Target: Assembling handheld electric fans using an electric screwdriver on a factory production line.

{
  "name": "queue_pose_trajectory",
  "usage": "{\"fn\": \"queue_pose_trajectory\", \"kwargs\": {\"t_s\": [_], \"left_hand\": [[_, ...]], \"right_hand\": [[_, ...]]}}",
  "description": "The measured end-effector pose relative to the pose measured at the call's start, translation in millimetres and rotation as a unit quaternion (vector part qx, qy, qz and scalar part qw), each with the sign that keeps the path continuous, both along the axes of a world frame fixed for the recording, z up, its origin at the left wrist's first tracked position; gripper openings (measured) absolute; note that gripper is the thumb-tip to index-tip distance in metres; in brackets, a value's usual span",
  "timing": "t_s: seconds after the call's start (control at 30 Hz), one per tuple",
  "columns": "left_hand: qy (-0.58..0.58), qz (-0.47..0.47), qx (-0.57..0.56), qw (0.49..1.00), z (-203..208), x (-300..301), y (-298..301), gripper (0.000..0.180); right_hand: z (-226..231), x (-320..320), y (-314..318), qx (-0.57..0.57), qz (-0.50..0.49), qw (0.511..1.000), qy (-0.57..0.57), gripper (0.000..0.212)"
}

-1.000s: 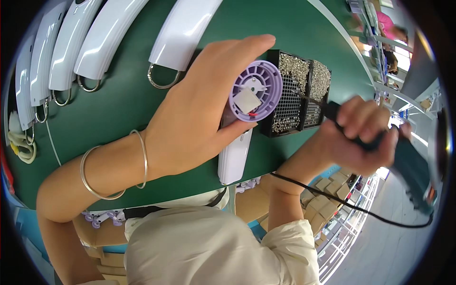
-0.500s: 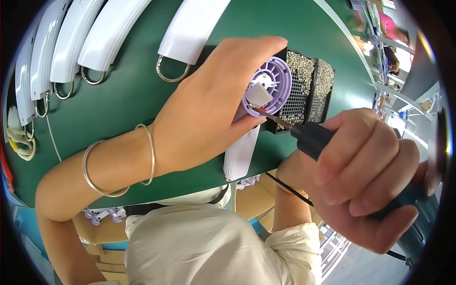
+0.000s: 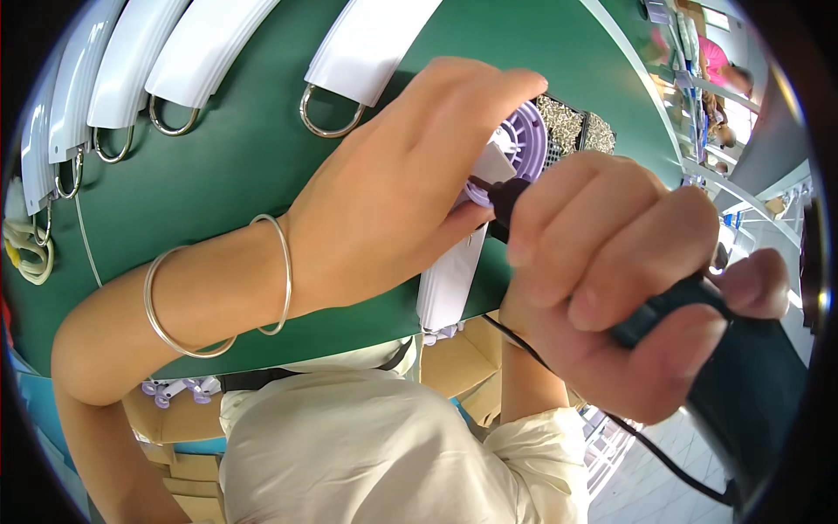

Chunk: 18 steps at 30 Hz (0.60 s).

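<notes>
My left hand (image 3: 393,192) lies over a white handle-shaped housing (image 3: 449,279) and pinches the round purple slotted part (image 3: 524,140) at its top. My right hand (image 3: 611,271) is wrapped around a dark electric screwdriver (image 3: 742,375). The screwdriver's tip meets the purple part just under my left fingers. Two thin bangles (image 3: 218,288) ring my left wrist. The housing is mostly hidden by both hands.
Several white housings with metal hanging loops (image 3: 327,113) lie in a row along the far side of the green table (image 3: 218,175). A black tray of small screws (image 3: 572,127) sits behind the purple part. Cardboard boxes (image 3: 454,367) stand below the table edge. A person (image 3: 716,65) is at the far right.
My right hand has brought the screwdriver in from the right and up toward the camera; its tip now sits at the purple part. My left hand kept hold of the part.
</notes>
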<state>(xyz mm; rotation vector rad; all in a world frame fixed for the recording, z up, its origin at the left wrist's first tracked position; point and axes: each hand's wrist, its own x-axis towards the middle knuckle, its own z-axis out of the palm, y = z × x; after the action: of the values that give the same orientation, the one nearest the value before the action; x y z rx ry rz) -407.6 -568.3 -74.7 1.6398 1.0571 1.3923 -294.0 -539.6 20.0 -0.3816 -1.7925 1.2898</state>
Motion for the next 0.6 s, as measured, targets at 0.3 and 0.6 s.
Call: {"fn": "queue_pose_trajectory", "kwargs": {"t_s": [0.3,0.6], "left_hand": [[-0.010,-0.015,0.018,1.000,5.0,3.2,3.2,0.069],[0.057,-0.017,0.006,0.998,11.5,3.3,3.0,0.070]], "right_hand": [[5.1,27.4,-1.9,0.027,0.009,0.996,-0.079,0.015],[27.3,48.6,-5.5,0.192,-0.089,0.952,0.221,0.030]]}}
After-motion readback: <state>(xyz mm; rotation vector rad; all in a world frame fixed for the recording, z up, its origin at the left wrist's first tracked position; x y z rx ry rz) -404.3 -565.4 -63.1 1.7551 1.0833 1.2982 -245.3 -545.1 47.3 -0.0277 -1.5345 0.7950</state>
